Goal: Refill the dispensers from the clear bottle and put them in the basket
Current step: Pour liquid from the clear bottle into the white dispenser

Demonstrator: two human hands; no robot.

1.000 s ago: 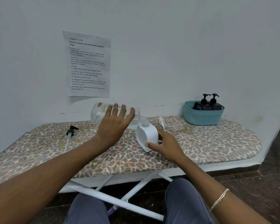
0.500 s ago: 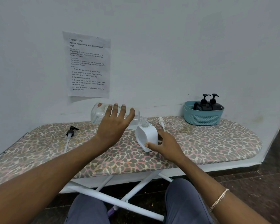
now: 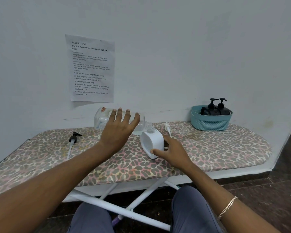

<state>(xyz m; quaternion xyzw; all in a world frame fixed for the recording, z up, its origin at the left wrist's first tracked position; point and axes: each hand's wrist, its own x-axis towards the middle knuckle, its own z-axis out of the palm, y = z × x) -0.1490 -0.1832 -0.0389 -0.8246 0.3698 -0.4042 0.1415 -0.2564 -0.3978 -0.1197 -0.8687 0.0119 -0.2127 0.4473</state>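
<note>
Two black dispensers (image 3: 216,109) already stand in the teal basket (image 3: 210,122) at the table's (image 3: 225,148) far right — that part looks done. The left hand (image 3: 118,132) wraps its grip around the clear bottle (image 3: 101,119), tipped onto the white dispenser's (image 3: 152,142) open neck, the right hand (image 3: 172,151) clasping it. White pump (image 3: 167,127) lies just beside; a black pump (image 3: 73,137) lies well apart — capping and basketing remain

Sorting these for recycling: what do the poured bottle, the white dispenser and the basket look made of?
Bottle: clear plastic, probably; see-through, glossy walls. Dispenser: opaque white plastic, smooth moulded sheen. Basket: teal plastic, seemingly; matte, with a moulded lattice of small holes.
</note>
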